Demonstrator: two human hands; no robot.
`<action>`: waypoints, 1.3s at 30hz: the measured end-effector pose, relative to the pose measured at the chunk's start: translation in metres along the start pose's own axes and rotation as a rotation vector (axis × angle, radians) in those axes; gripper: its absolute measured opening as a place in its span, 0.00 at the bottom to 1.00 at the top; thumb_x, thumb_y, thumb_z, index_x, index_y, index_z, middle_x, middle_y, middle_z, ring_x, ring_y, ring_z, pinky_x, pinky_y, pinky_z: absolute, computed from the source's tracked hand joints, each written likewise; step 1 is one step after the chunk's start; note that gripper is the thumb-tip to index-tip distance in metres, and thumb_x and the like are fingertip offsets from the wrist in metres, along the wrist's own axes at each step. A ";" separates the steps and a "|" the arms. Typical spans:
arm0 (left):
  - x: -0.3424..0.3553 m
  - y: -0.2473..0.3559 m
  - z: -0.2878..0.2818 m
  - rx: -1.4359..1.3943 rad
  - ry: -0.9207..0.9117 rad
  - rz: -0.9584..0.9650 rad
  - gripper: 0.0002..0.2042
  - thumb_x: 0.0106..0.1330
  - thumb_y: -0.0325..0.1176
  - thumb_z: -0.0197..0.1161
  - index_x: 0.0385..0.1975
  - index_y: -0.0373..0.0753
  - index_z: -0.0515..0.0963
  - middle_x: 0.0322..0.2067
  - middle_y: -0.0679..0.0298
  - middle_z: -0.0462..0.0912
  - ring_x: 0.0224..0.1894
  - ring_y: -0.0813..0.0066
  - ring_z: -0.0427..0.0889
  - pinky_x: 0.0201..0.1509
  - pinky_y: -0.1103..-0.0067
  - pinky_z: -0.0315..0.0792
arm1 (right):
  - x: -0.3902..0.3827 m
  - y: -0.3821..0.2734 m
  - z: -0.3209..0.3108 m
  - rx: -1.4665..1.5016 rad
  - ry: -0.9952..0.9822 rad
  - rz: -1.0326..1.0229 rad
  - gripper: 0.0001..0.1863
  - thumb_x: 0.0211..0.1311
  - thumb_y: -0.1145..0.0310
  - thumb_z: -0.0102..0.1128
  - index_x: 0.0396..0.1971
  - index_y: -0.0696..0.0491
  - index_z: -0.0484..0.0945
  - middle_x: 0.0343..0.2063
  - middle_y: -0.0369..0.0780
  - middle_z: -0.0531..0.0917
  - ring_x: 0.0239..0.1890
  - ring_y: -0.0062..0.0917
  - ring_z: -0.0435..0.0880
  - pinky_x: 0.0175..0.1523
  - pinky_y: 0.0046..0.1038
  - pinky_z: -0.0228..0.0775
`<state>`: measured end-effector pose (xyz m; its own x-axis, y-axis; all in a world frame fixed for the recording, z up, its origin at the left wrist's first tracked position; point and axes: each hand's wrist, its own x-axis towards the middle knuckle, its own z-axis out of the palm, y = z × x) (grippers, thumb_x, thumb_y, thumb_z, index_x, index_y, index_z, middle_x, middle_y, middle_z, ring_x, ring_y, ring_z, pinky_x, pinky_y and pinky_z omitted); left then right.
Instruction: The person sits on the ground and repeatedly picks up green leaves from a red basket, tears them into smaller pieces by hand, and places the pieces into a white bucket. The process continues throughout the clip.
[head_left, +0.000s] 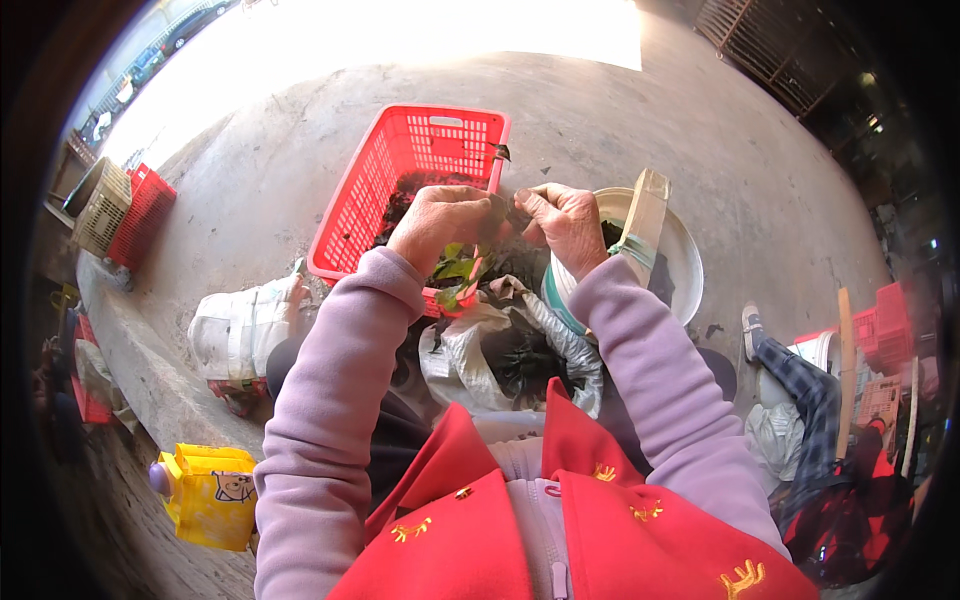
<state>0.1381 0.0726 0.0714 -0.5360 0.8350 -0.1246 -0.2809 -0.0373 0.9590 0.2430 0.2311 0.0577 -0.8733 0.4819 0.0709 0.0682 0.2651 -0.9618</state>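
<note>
Both hands are raised close together in front of me, over the near right edge of a red plastic basket (345, 200). My left hand (440, 228) is closed on a leafy plant stem, and its green leaves (457, 268) hang below the fingers. My right hand (565, 222) pinches with thumb and forefinger at something small and dark beside the left fingertips; I cannot make out what it is. Dark plant matter (405, 200) lies inside the basket. Below the hands, an open white woven sack (455, 350) holds more dark leafy material.
Right of my hands stands a round pale tub (685, 265) with a wooden block (647, 215) at its rim. A white sack (245, 325) and a yellow container (210, 497) are at left. Another person's leg (795, 385) reaches in at right, near red crates (885, 325).
</note>
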 end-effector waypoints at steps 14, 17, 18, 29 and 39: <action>-0.009 0.017 -0.017 0.190 0.127 0.120 0.08 0.56 0.23 0.59 0.35 0.28 0.74 0.31 0.57 0.80 0.31 0.72 0.81 0.36 0.79 0.78 | 0.004 -0.037 0.037 0.241 -0.469 0.030 0.21 0.49 0.81 0.60 0.46 0.62 0.71 0.37 0.39 0.80 0.36 0.20 0.80 0.45 0.20 0.72; -0.008 0.012 -0.012 0.138 0.223 0.155 0.06 0.56 0.23 0.59 0.33 0.29 0.75 0.30 0.57 0.80 0.30 0.73 0.81 0.33 0.81 0.77 | -0.001 -0.041 0.044 0.228 -0.443 0.009 0.19 0.49 0.73 0.63 0.43 0.61 0.74 0.35 0.39 0.81 0.36 0.20 0.79 0.45 0.21 0.71; -0.007 0.011 -0.010 0.088 0.234 0.151 0.06 0.56 0.22 0.59 0.33 0.29 0.75 0.30 0.57 0.80 0.29 0.73 0.81 0.33 0.81 0.77 | -0.004 -0.041 0.049 0.280 -0.377 -0.013 0.18 0.49 0.73 0.64 0.41 0.61 0.75 0.34 0.39 0.81 0.36 0.19 0.79 0.44 0.21 0.71; -0.008 -0.004 -0.016 -0.105 0.429 0.133 0.07 0.51 0.21 0.62 0.30 0.30 0.75 0.25 0.57 0.80 0.24 0.72 0.81 0.28 0.80 0.76 | -0.014 -0.035 0.054 0.321 -0.137 0.270 0.04 0.53 0.76 0.59 0.25 0.61 0.80 0.18 0.35 0.79 0.17 0.14 0.74 0.22 0.17 0.66; -0.009 -0.044 -0.041 0.129 -0.134 0.390 0.18 0.61 0.31 0.57 0.51 0.34 0.68 0.41 0.62 0.76 0.44 0.80 0.74 0.50 0.84 0.67 | -0.001 -0.061 0.047 0.066 -0.385 0.123 0.12 0.61 0.67 0.53 0.21 0.56 0.76 0.11 0.30 0.73 0.11 0.09 0.63 0.15 0.14 0.50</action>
<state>0.1228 0.0444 0.0195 -0.4718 0.8362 0.2795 0.0284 -0.3024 0.9527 0.2164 0.1750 0.1042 -0.9782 0.1552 -0.1379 0.1633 0.1649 -0.9727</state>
